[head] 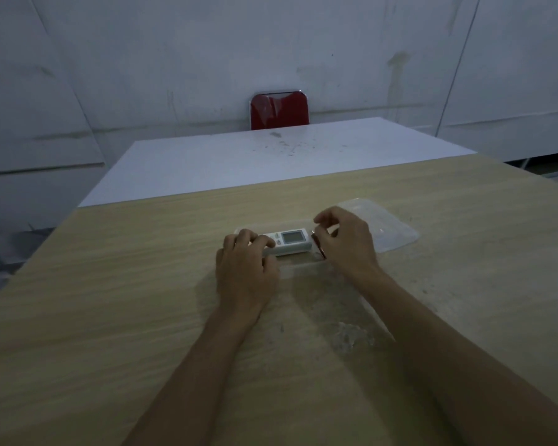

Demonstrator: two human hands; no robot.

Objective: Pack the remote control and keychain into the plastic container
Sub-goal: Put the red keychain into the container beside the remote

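Note:
A white remote control (290,241) with a small grey screen lies crosswise inside a clear plastic container (298,268) at the middle of the wooden table. My left hand (245,268) rests on the remote's left end, fingers curled over its buttons. My right hand (345,243) hovers at the container's right end, pinching a small dark keychain (318,246) between thumb and fingers. The keychain hangs just beside the remote's right end; most of it is hidden by my fingers.
A clear plastic lid (390,226) lies flat on the table just right of my right hand. A white table (239,165) adjoins the far edge of the wooden table (126,300), with a red chair (279,111) behind it against the wall.

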